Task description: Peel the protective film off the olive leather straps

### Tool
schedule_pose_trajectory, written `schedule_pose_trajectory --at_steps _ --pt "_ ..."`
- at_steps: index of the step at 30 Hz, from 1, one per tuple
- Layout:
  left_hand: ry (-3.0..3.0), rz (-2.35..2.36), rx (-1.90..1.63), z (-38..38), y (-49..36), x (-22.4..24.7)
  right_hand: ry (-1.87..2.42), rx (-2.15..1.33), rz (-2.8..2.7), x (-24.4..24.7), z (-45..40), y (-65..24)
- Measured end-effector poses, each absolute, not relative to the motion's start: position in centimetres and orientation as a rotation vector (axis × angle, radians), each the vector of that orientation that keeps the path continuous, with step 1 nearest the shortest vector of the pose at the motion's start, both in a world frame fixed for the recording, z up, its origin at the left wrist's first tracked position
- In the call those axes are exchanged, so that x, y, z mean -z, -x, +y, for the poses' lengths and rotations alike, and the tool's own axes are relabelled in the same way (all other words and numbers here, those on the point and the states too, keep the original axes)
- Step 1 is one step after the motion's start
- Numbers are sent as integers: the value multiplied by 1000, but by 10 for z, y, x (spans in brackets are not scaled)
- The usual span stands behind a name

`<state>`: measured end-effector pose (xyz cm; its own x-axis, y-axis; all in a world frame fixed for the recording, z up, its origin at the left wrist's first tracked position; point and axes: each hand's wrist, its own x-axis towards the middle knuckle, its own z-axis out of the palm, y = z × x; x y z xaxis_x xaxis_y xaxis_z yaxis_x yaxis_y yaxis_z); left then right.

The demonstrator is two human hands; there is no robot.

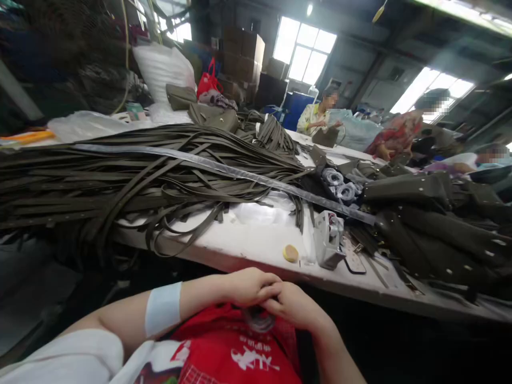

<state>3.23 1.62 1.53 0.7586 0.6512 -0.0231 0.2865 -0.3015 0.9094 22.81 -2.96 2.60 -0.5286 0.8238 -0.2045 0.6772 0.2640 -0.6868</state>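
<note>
My left hand (250,286) and my right hand (294,304) meet in front of my red apron (224,341), short of the table's edge. Both have their fingers curled, and the fingertips touch or overlap. A clear, rounded thing (259,321), perhaps a coil of plastic strip, shows just below the fingers; the hands partly cover it. On the white table (224,240) ahead lies a large heap of dark olive straps (132,181). One long clear plastic strip (224,169) runs slantwise across them.
Near the table edge are a round yellow object (290,253), a white box-like holder (330,240) and a phone-like flat object (354,258). Clear coiled rolls (340,184) sit behind. Dark olive bag pieces (440,240) pile up at right. Co-workers (320,117) are at the far side.
</note>
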Motion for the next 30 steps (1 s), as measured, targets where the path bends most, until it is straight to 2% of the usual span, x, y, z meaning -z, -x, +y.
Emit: schedule_pose_trajectory --at_steps 4,10,15,22,26,30 --pt "-1807 923 -537 -12 -35 5 1448 -1240 -2080 -2 -40 -220" --pt "-1462 1057 -784 -7 -41 17 1417 -1324 -1829 19 -42 -226" --pt "-1638 849 -531 -9 -37 18 1386 -1439 -1897 14 -46 -230" --pt "-1616 878 -340 -25 -36 40 1498 -1572 -1875 33 -64 -222" --pt "-1557 888 -259 -25 -38 46 1598 -1417 -1825 16 -55 -260" --pt "-1578 921 -259 -22 -38 52 1933 -870 -1514 -7 -26 -353"
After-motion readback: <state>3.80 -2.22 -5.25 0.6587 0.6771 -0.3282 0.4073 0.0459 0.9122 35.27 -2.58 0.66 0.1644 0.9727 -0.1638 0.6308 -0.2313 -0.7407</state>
